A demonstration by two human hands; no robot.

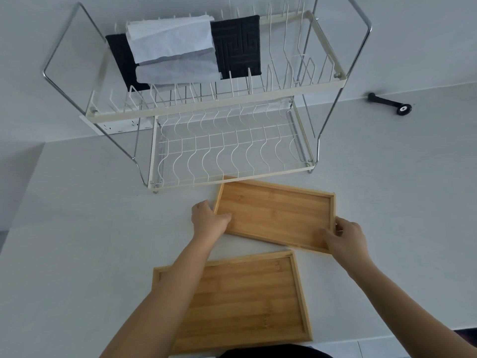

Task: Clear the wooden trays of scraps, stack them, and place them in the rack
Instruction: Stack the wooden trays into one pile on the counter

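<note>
We grip the far rectangular bamboo tray (275, 215) at both short ends, left hand (209, 220) and right hand (346, 237) fingers pinching its rims; lifted unevenly, it could clip the white wire rack (232, 148) just beyond or slip onto the near bamboo tray (240, 301) on the table (77, 241).

I see the rack's lower shelf (232, 148) bare and open toward me; the far tray (276, 215) lies just before it (one corner under its front edge); cloths (175, 47) fill the upper shelf's left half.
</note>
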